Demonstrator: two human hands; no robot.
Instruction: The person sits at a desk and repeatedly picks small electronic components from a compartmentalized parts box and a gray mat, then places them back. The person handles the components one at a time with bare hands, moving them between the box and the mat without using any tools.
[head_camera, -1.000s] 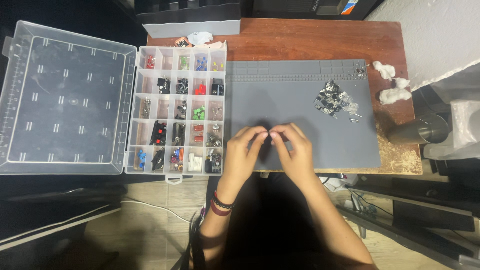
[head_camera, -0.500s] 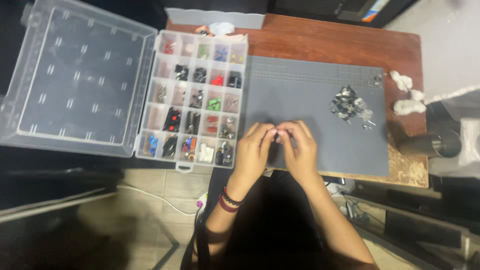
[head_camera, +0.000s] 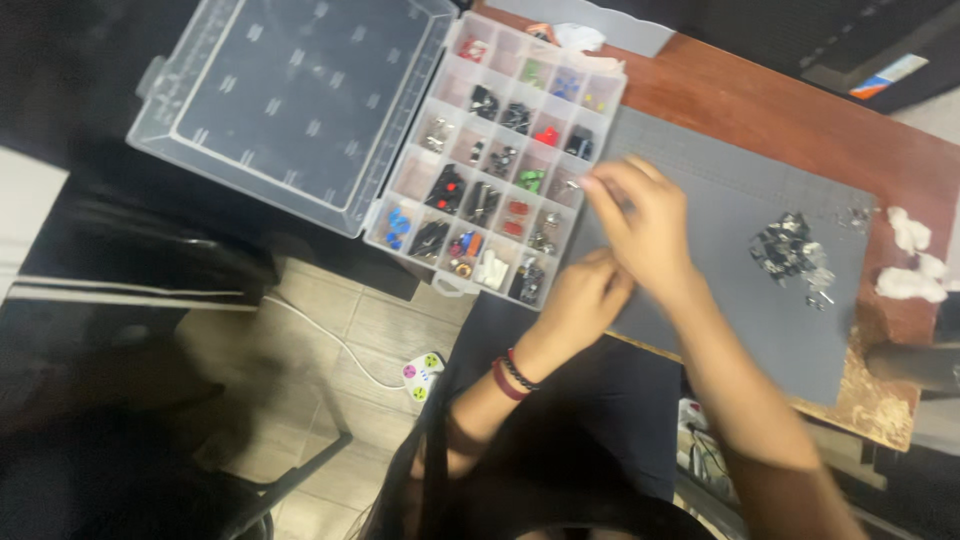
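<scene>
The clear organiser box (head_camera: 500, 170) is the thing to steer by. Its lid (head_camera: 290, 100) lies flung open on the left, hanging past the desk edge over the tiled floor, where a small white game controller (head_camera: 422, 372) sits below the box. The compartments hold small parts in black, red, green and blue.

At the box's lower right corner the left hand (head_camera: 585, 300), beaded bracelets at the wrist, is curled loosely shut; whether anything lies inside I cannot tell. Just right of the box, the right hand (head_camera: 640, 220) reaches to its right edge with fingertips pinched together, seemingly on a tiny part too blurred to make out.

This looks to me like the sorting step: a piece going into, or coming out of, a right-edge compartment. The next move would want a steady pinch over the correct cell.

Further right of the box, on the grey mat (head_camera: 720, 300), a pile of small metal parts (head_camera: 790, 250) waits, with white wads (head_camera: 910, 255) beyond it.
</scene>
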